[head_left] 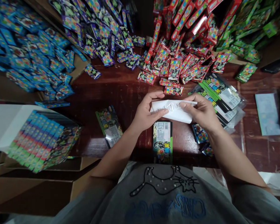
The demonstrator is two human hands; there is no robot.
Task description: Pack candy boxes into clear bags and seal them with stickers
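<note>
Between my two hands is a white sheet (175, 113) with small round printed marks, curled along its top edge; paper or plastic, I cannot tell. My left hand (147, 110) grips its left end with the thumb across the front. My right hand (202, 110) pinches the right end, thumb on top. Just beyond them lies a small red box (174, 90). Below the sheet a black and green printed packet (162, 143) lies flat near the table edge. Blue small boxes (200, 133) sit under my right wrist, partly hidden by it.
Heaps of blue (37, 59), purple (102, 31), red (177, 59) and green boxes (249, 40) fill the far side. Stacked flat packets (220, 96) lie right, beside a clear-wrapped packet (269, 113). Another packet (109, 126) lies left, near a carton of rowed boxes (40, 140).
</note>
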